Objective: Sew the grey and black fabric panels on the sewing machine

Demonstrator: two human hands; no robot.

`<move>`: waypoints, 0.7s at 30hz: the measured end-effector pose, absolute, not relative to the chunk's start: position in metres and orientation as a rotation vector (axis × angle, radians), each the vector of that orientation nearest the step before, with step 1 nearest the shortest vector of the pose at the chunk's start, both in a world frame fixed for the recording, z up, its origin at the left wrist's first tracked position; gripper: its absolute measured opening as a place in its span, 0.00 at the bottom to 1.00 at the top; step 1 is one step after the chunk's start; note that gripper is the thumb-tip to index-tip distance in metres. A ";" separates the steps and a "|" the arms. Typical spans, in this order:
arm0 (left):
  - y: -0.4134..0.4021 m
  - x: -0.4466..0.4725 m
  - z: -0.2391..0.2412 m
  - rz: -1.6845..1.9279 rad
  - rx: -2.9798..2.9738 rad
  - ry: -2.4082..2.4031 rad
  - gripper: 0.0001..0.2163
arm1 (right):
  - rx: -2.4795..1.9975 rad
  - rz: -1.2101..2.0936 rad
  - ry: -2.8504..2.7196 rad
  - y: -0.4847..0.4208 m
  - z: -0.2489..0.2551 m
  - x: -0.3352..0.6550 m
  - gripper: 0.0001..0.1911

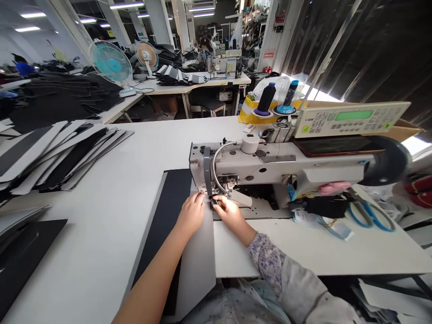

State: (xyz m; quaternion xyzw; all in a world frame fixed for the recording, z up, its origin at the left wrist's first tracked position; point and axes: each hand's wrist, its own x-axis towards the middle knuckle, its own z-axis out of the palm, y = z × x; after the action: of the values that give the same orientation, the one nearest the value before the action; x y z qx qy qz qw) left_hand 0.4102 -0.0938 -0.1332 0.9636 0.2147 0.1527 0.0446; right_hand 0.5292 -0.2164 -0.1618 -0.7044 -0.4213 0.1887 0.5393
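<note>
A long fabric panel (pixel 175 211), black on its left strip and grey-white on the right, lies on the white table and runs under the needle of a white sewing machine (pixel 270 166). My left hand (pixel 191 212) rests flat on the panel just left of the presser foot, fingers together and stretched forward. My right hand (pixel 228 211) sits right of the needle, its fingers pinched on the panel's edge at the foot. A lamp lights the needle area.
Stacks of black and white cut panels (pixel 57 157) lie at the left, and dark pieces at the near left edge. Blue scissors (pixel 371 216) lie right of the machine. Thread cones (pixel 266 99), a control panel (pixel 351 118) and fans (pixel 111 63) stand behind. Another person sews far back.
</note>
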 end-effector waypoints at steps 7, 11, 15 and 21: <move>-0.120 0.387 -0.131 0.485 2.992 0.648 0.16 | -1.933 0.114 -1.139 -0.208 -0.168 0.536 0.13; -0.119 0.390 -0.133 0.475 3.017 0.651 0.16 | -1.982 0.017 -1.188 -0.207 -0.171 0.536 0.13; -0.118 0.393 -0.133 0.491 3.017 0.643 0.16 | -2.028 -0.039 -1.218 -0.207 -0.172 0.537 0.14; -0.117 0.397 -0.130 0.476 3.010 0.641 0.16 | -2.085 -0.098 -1.259 -0.206 -0.176 0.541 0.15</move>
State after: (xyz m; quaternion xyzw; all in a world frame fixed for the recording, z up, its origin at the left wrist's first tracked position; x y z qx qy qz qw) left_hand 0.3971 -0.1174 -0.1305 0.9665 0.2057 0.1528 0.0139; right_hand 0.5406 -0.2063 -0.1757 -0.8029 -0.4847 -0.0377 0.3448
